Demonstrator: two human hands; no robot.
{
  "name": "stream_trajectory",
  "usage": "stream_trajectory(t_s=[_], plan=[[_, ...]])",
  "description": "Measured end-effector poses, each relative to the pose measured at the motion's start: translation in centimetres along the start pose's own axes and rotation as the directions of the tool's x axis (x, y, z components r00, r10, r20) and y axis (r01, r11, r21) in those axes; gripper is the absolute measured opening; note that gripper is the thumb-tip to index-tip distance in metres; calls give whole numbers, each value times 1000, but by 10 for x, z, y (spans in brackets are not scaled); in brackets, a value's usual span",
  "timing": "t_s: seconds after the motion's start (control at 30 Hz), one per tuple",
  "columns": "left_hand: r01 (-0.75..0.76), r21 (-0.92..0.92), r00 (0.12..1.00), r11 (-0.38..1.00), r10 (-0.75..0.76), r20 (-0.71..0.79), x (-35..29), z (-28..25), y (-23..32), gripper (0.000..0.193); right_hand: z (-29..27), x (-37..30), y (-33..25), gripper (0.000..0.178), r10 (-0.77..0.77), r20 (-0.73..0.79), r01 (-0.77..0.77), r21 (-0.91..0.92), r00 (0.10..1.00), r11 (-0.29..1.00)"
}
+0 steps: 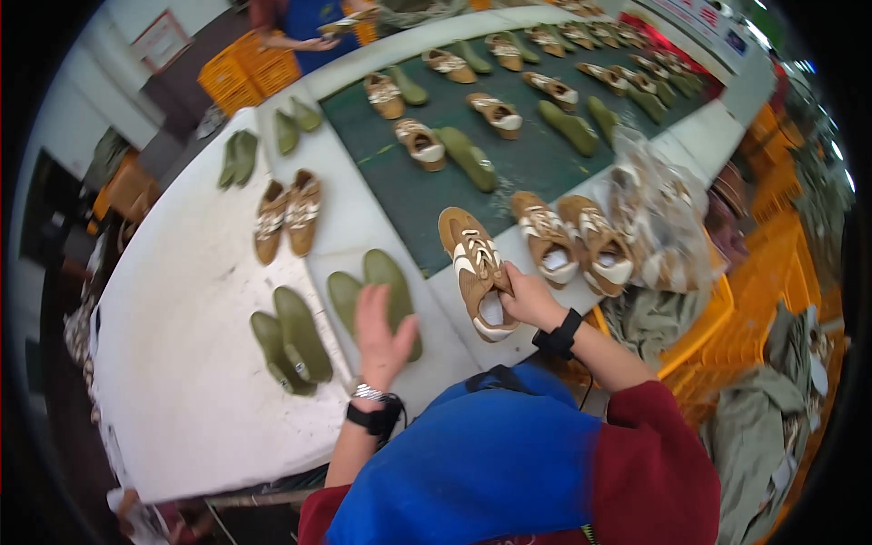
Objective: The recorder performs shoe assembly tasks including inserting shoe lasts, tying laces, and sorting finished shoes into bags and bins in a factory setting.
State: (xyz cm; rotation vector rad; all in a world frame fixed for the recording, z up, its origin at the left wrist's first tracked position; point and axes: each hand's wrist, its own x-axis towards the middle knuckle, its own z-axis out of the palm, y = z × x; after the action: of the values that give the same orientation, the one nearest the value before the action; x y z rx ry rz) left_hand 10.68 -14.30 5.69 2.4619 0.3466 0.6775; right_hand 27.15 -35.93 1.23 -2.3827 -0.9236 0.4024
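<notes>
My right hand grips a brown sneaker with white stripes and laces by its collar, the toe pointing away from me. White lining shows inside its opening. My left hand is empty, its fingers stretched out, in front of a pair of green shoe lasts that it partly covers; whether it touches them I cannot tell. Left of that hand lies another pair of green shoe lasts. A matching pair of brown sneakers stands just right of the held one.
On the green conveyor belt, brown sneakers and green lasts lie in rows. Another sneaker pair sits on the white tabletop. At right are bagged sneakers and orange crates with grey-green cloth. A person stands across the table.
</notes>
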Motion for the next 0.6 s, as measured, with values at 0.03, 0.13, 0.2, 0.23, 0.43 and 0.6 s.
stream_trajectory(t_s=[0.03,0.13,0.2,0.23,0.43,0.6], plan=[[-49,-24,998,999,50,34,5,3,19,59,2,0,-20,63,-11,0,11,0,1000,1000],[-127,53,991,990,125,49,7,10,50,54,12,-8,-68,69,-110,7,110,58,994,992],[-120,79,992,990,117,44,3,12,39,45,16,-15,-84,68,-131,-7,131,101,991,986],[-114,88,993,990,111,39,0,11,36,45,18,-17,-86,68,-140,-3,140,104,990,985],[-49,-28,995,998,46,-91,-4,0,34,33,0,-20,-111,61,-187,-87,194,69,978,979],[-56,-139,995,989,43,-93,-2,-10,54,40,-10,-18,-119,38,-426,-426,497,65,798,865]])
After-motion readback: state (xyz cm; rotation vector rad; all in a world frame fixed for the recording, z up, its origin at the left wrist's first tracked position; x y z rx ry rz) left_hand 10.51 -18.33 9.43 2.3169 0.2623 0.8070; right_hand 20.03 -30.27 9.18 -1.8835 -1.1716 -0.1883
